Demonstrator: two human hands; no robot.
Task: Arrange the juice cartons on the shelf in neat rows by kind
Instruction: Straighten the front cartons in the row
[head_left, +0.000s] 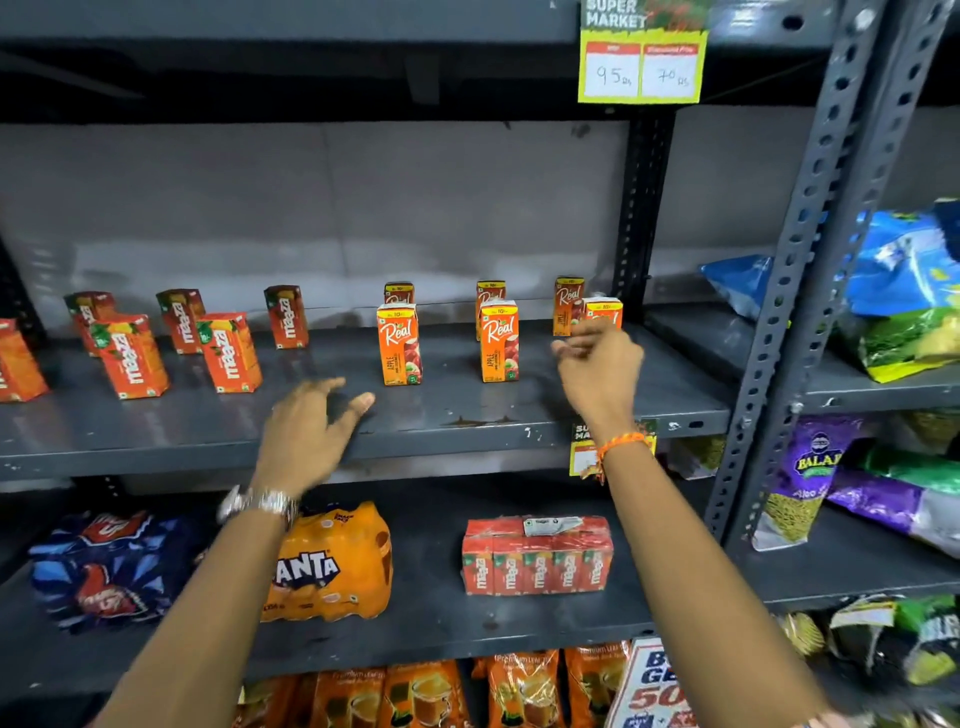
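On the grey shelf (467, 410), several red Maaza cartons (130, 356) stand at the left in two loose rows. Several orange Real apple cartons (399, 344) stand to the right, two in front and others behind. My right hand (597, 369) hovers in front of the rightmost Real carton (605, 310), fingers loosely curled, holding nothing. That carton's lower part is hidden behind my fingers. My left hand (311, 426) is above the shelf's front, fingers spread, empty, just left of the front Real carton.
A price tag (641, 65) hangs from the shelf above. A perforated steel upright (789, 291) bounds the shelf on the right, with snack bags (904, 291) beyond. Below lie a Fanta pack (332, 566), a wrapped Maaza multipack (537, 556) and a blue pack (109, 566).
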